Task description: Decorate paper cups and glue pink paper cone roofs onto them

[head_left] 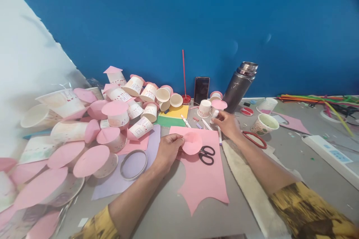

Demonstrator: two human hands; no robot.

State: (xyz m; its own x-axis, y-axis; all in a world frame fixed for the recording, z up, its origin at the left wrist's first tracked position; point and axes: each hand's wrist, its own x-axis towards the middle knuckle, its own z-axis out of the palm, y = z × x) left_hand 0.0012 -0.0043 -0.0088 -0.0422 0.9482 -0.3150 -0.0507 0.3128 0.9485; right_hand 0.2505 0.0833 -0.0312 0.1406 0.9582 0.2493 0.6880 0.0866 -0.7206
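Note:
My left hand (167,148) pinches a pink paper cone (192,142) above a cut sheet of pink paper (203,179). Black-handled scissors (206,155) lie on that sheet just right of the cone. My right hand (226,122) is further back, closed around a small white glue stick (215,114) near a paper cup with a pink lid (218,105). Both forearms show yellow patterned sleeves.
A large heap of paper cups with pink cone lids (112,119) fills the left. A metal ring (134,164), a phone (201,90), a steel flask (239,84), red scissors (254,139), a cup (264,124), a power strip (331,155) and coloured sticks (316,99) lie around.

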